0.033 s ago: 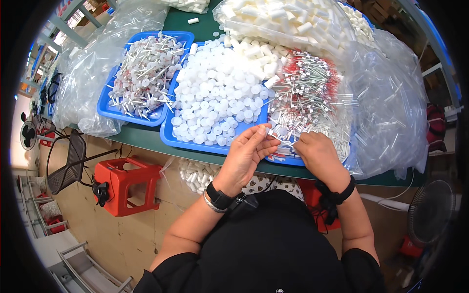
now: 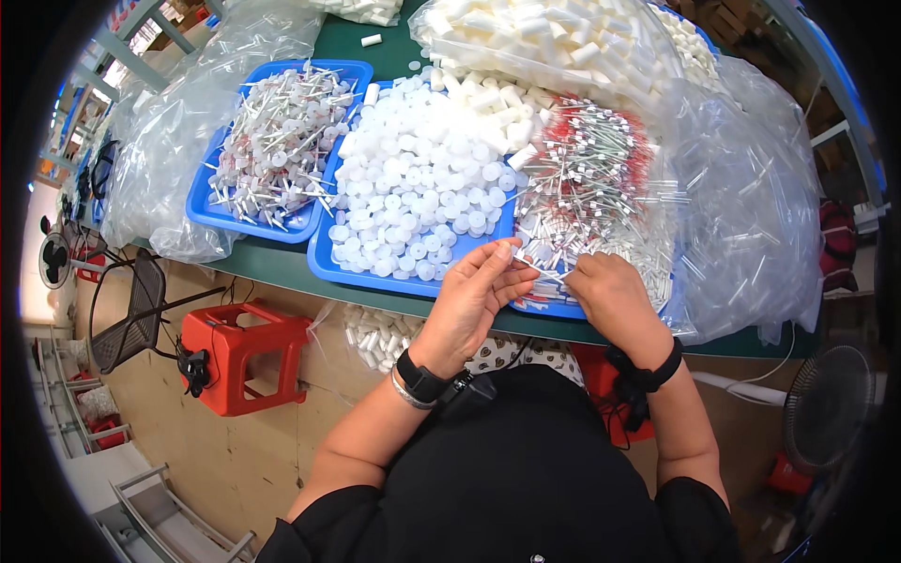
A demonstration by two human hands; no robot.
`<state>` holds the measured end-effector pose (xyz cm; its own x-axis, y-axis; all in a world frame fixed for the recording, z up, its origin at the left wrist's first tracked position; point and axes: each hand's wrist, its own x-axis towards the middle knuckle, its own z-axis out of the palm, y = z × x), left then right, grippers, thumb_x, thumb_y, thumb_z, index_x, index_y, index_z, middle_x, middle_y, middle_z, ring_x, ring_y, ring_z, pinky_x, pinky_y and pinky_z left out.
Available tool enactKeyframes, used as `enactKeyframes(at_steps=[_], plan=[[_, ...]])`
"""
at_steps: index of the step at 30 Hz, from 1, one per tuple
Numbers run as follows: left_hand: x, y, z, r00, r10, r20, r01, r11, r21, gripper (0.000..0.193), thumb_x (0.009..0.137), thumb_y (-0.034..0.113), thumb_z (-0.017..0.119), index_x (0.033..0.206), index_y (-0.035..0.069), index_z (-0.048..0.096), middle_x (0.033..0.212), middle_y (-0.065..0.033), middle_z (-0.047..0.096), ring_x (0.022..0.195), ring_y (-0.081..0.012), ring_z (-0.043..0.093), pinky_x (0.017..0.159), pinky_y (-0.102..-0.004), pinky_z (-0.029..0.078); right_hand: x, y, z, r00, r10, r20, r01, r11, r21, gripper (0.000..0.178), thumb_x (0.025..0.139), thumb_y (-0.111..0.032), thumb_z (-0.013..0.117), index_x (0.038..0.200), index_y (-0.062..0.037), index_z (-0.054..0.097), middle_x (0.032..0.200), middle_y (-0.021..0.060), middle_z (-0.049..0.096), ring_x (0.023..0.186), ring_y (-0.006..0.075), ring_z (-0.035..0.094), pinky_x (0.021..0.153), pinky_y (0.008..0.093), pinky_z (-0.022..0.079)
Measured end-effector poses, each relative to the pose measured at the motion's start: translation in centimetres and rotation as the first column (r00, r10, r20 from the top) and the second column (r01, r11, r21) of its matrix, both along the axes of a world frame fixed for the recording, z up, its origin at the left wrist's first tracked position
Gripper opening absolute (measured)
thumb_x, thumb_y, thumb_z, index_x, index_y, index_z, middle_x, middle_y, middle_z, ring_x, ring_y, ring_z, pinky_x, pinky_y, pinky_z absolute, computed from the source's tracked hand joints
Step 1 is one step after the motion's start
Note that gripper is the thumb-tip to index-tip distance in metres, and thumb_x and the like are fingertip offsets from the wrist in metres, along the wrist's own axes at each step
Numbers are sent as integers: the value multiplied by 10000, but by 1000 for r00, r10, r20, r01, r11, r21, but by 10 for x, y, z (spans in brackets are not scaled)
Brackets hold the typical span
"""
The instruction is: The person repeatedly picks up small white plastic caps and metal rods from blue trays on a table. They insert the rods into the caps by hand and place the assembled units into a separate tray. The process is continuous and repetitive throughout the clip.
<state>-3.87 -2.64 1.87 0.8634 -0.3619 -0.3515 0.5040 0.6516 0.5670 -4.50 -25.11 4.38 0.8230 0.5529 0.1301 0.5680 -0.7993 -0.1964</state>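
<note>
Head view: your forearms are coming in from the lower edge, each with a dark band at the wrist. Your left hand (image 2: 472, 293) is resting at the near edge of the green surface (image 2: 272, 266), its grip pinching together on a thin white stick (image 2: 537, 269) that is pointing toward your right hand (image 2: 615, 296). Your right hand is lying just beside it, fingers curled down onto the pile of red-tipped sticks (image 2: 591, 178); I cannot tell whether its grip is clamping on anything. The stick is sitting between your two hands, above the near rim of the middle blue tray (image 2: 324, 266).

Below the surface edge, a bag of white tubes (image 2: 375, 338) is hanging near your lap, and a red stool (image 2: 239, 352) is standing on the floor to your left.

Farther out, the middle tray is carrying a heap of white round caps (image 2: 413, 188). To its left, touching it, a second blue tray (image 2: 208, 218) is holding assembled caps with sticks (image 2: 282, 141). Clear plastic bags (image 2: 751, 206) are lying around both sides. At the far end, a large bag of white cylinders (image 2: 544, 42) is resting on the surface.
</note>
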Motion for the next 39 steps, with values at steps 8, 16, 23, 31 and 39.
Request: enactKeyframes(at_steps=[8,16,23,31,39], plan=[[-1,-2,2,1000,12,-22,-13,1000,-27,324,1009,209,583,1238,-19,559,1030,-124,656,1005,-221,682,891,-302,574,-6,7,32,938,-118,-325,261,859,442,72,873,-70,679,913,-11,667,809,112,661,647,243,633,597,330,497],[-2,-3,4,999,39,-15,-39,999,-37,301,1009,205,583,1222,-8,562,1034,-111,647,1018,-223,675,898,-318,565,-8,11,35,951,-120,-284,250,839,484,80,867,-48,686,921,7,666,803,116,680,624,228,635,574,310,492],[-2,-4,0,999,42,-8,-42,999,-26,297,1011,186,576,1232,-12,561,1060,-139,667,1021,-217,678,896,-307,573,-7,11,31,974,-107,-198,191,856,481,74,862,-49,694,906,2,664,808,123,676,629,243,638,573,325,492],[-11,-11,4,990,-94,103,90,995,49,394,1009,178,577,1345,-22,518,1245,-123,630,1081,-196,642,979,-321,518,-6,21,23,671,33,-741,598,567,566,168,997,-148,581,986,11,635,752,48,653,581,92,584,533,229,450],[-7,9,9,963,-143,229,84,964,251,343,1010,171,580,1303,-7,582,1266,-103,634,1101,-166,615,951,-309,502,-7,39,26,665,67,-744,534,654,536,242,1049,-180,477,1090,18,609,789,77,684,597,87,607,562,212,477]])
